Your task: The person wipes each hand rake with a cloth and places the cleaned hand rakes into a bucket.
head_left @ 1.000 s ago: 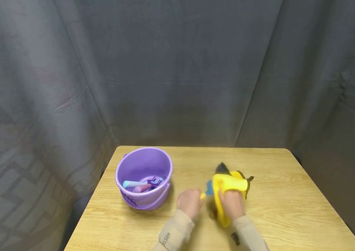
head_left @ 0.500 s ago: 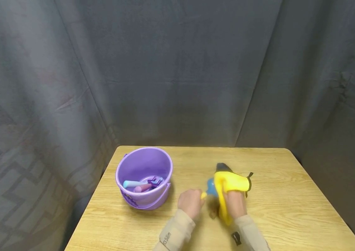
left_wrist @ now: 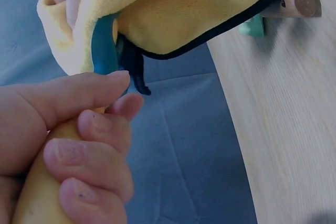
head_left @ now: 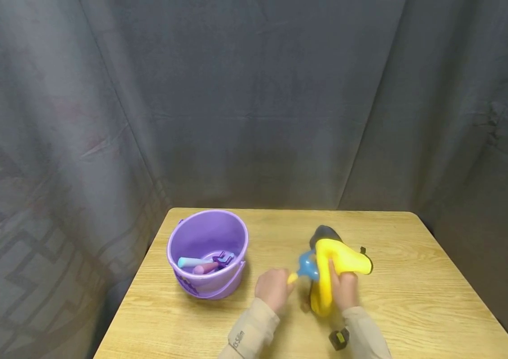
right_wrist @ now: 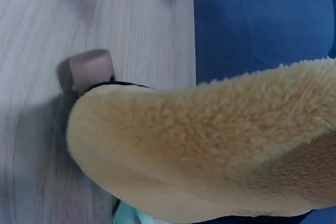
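My left hand grips the yellow handle of a tool, thumb extended along it in the left wrist view. The tool's blue head meets a fluffy yellow cloth with dark edging. My right hand holds that cloth beside the blue head, its fingers partly tucked in the folds. Cloth fills much of the right wrist view and hides the right hand there; in the left wrist view it covers part of the blue head.
A purple bucket stands on the table's left, holding a light blue handle and a pink handle. Under the cloth are a brown-ended piece and a green piece. Something dark lies behind the cloth.
My right hand and the cloth have shifted a little to the right, uncovering more of the blue head. The left hand has stayed nearly in place.
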A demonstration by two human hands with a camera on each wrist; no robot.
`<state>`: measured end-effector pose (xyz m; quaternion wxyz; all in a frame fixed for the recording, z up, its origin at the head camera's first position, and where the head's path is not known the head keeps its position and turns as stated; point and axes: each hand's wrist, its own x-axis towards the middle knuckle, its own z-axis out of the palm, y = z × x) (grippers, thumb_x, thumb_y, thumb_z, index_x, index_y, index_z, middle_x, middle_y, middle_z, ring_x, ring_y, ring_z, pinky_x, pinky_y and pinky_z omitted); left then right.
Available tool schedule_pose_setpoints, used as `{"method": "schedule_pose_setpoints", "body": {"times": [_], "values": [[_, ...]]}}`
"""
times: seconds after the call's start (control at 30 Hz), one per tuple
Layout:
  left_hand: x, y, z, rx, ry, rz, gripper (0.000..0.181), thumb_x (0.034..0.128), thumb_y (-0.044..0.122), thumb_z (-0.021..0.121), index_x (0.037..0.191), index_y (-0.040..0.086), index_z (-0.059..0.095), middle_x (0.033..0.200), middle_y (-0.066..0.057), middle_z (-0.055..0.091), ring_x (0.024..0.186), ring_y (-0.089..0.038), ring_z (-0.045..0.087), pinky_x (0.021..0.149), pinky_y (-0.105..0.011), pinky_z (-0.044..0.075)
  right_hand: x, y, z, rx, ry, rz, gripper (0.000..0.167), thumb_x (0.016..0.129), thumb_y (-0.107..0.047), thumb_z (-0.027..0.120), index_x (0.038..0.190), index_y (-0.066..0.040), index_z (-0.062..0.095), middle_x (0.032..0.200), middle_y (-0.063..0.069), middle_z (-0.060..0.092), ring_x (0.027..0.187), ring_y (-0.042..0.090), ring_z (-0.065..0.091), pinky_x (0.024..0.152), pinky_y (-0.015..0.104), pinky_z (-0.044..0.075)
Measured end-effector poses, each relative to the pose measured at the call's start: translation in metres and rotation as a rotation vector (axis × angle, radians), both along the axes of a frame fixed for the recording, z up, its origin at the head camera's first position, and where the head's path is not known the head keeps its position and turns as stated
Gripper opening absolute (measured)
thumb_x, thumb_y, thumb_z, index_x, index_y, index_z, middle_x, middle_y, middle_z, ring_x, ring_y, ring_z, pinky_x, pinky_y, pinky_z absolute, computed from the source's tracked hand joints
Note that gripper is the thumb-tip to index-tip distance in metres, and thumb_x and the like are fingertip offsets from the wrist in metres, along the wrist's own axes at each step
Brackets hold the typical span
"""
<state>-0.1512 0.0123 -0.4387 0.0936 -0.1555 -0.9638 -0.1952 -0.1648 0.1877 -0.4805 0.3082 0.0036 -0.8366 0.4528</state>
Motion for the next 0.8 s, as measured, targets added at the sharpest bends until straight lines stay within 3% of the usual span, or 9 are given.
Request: {"method": "schedule_pose_setpoints", "body": {"times": [0.23, 0.43, 0.67, 0.8], "values": [[-0.001, 0.002, 0.003, -0.005, -0.012, -0.013, 0.024, 0.0744, 0.025, 0.07, 0.061, 0.013, 0.053, 0.051, 0.005, 0.043, 0.042, -0.009, 0.038, 0.039, -0.02, 0.03, 0.001, -0.002, 0.002, -0.125, 0.052, -0.072, 0.023, 0.089, -0.007, 0.052, 0.07, 0.006, 0.051, 0.051, 0.0, 0.042, 0.043, 0.001, 0.037, 0.043, 0.017, 0.035], [-0.001, 0.002, 0.001, 0.013, -0.009, -0.017, 0.024, 0.0738, 0.023, 0.07, 0.06, 0.013, 0.053, 0.051, 0.005, 0.044, 0.042, -0.008, 0.038, 0.039, -0.02, 0.031, -0.003, -0.001, 0.006, -0.34, 0.027, -0.113, 0.019, 0.092, -0.009, 0.047, 0.088, 0.01, 0.05, 0.061, -0.002, 0.047, 0.051, 0.0, 0.045, 0.049, 0.013, 0.04], [-0.004, -0.004, 0.0, 0.024, -0.026, 0.038, 0.019, 0.0734, 0.023, 0.07, 0.064, 0.012, 0.057, 0.053, 0.003, 0.046, 0.044, -0.011, 0.04, 0.041, -0.022, 0.032, -0.004, 0.011, 0.021, -0.714, -0.028, -0.145, 0.014, 0.094, -0.02, 0.044, 0.099, -0.007, 0.044, 0.075, -0.006, 0.05, 0.064, 0.0, 0.052, 0.058, 0.01, 0.043], [-0.006, -0.007, 0.003, 0.0, 0.025, 0.07, 0.016, 0.0721, 0.024, 0.072, 0.068, 0.013, 0.061, 0.053, 0.003, 0.048, 0.044, -0.012, 0.042, 0.04, -0.022, 0.032, -0.005, 0.015, 0.023, -0.778, -0.062, -0.164, 0.016, 0.094, -0.023, 0.043, 0.102, -0.009, 0.042, 0.083, -0.004, 0.049, 0.071, 0.001, 0.051, 0.065, 0.01, 0.042]]}}
